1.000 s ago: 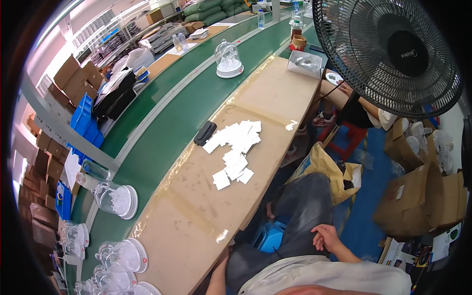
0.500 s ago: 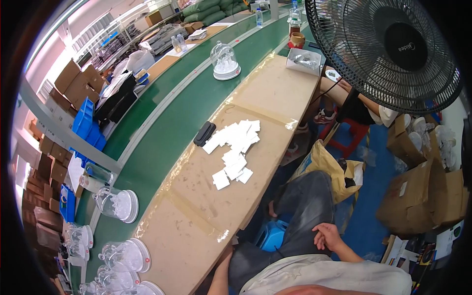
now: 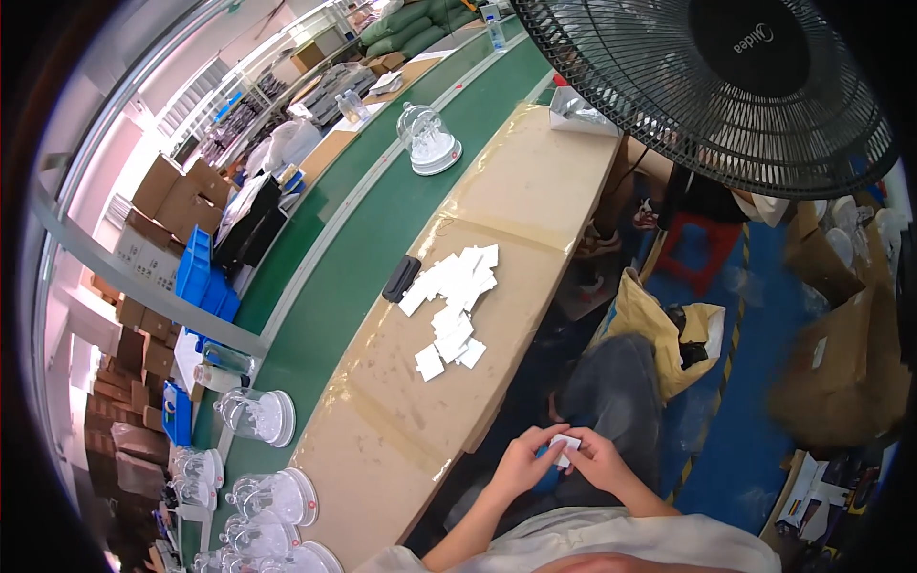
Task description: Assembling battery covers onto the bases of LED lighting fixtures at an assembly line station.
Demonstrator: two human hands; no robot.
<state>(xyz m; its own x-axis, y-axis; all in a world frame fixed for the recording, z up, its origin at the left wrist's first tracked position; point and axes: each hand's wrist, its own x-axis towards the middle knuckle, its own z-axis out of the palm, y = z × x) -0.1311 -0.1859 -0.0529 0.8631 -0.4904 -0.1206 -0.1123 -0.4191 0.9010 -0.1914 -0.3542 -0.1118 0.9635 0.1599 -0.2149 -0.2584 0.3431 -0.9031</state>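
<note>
Above my lap, a small white square piece (image 3: 568,444) is pinched between my left hand (image 3: 523,460) and my right hand (image 3: 602,462). Both hands are closed, thumbs and fingertips meeting around it. Fingers cover part of the piece. On the cardboard-covered bench to the left of my hands, a loose pile of similar flat white squares (image 3: 453,304) lies spread out. A small dark oblong case (image 3: 401,279) rests beside the pile.
Clear domes on white bases (image 3: 272,498) stand at lower left; another dome (image 3: 430,143) stands on the green belt (image 3: 368,224). A black fan (image 3: 707,95) looms at upper right. Right of my legs are a yellow sack (image 3: 642,329) and cardboard boxes (image 3: 841,353).
My hands, apart before, have come together over my lap with a white square between them. The view has shifted, and the fan appears further left.
</note>
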